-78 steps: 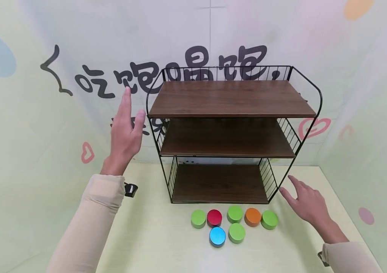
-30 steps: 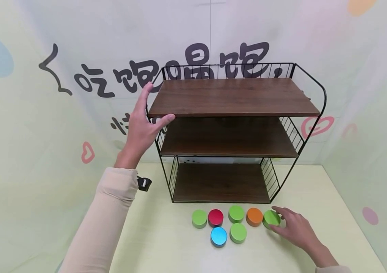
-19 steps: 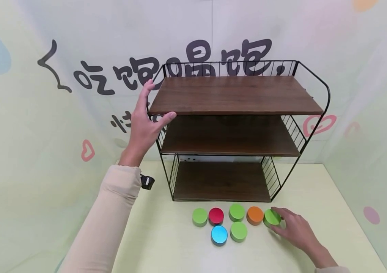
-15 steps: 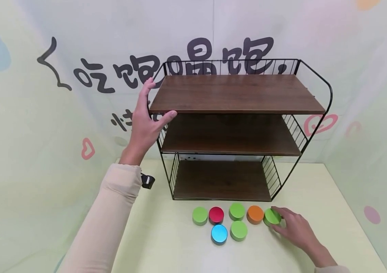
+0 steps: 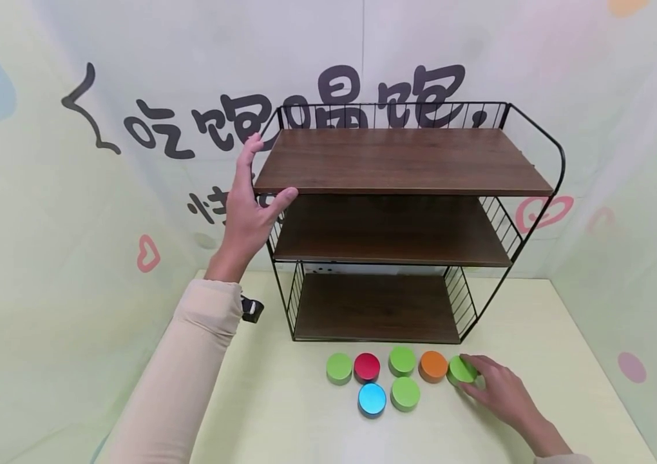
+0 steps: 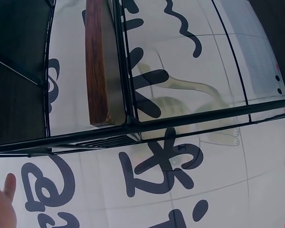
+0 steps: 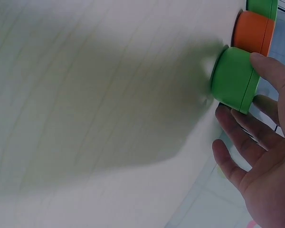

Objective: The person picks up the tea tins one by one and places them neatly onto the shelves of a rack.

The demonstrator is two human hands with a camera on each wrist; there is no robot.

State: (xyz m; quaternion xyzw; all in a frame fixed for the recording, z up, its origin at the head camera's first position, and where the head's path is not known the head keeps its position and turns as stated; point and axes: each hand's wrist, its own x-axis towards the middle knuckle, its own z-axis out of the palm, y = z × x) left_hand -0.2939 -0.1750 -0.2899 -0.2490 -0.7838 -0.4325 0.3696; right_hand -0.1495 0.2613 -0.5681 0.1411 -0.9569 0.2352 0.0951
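Your right hand (image 5: 502, 390) pinched a bright-green, squat cylinder (image 5: 460, 372) with a thin seam, its digits set on opposite sides; this cylinder stood on the pale-yellow table (image 5: 282, 412), near the right front foot of a three-tier rack of black wire and dark-brown wood-grain boards (image 5: 404, 161). Your left hand (image 5: 245, 216) was spread at the rack's upper left corner, the thumb extended before the top board's front edge and the fingers pointing upward outside the frame; whether it touched the rack, one cannot tell. Just left of the pinched piece stood an orange squat cylinder (image 5: 433, 367), followed leftward by a second green cylinder (image 5: 402, 361), a red squat cylinder (image 5: 366, 367) and a third green cylinder (image 5: 339, 368). Nearer you stood a bright-blue squat cylinder (image 5: 371, 400) and a fourth green cylinder (image 5: 406, 394). A pale sheet printed with black characters (image 5: 337, 84) hung behind.
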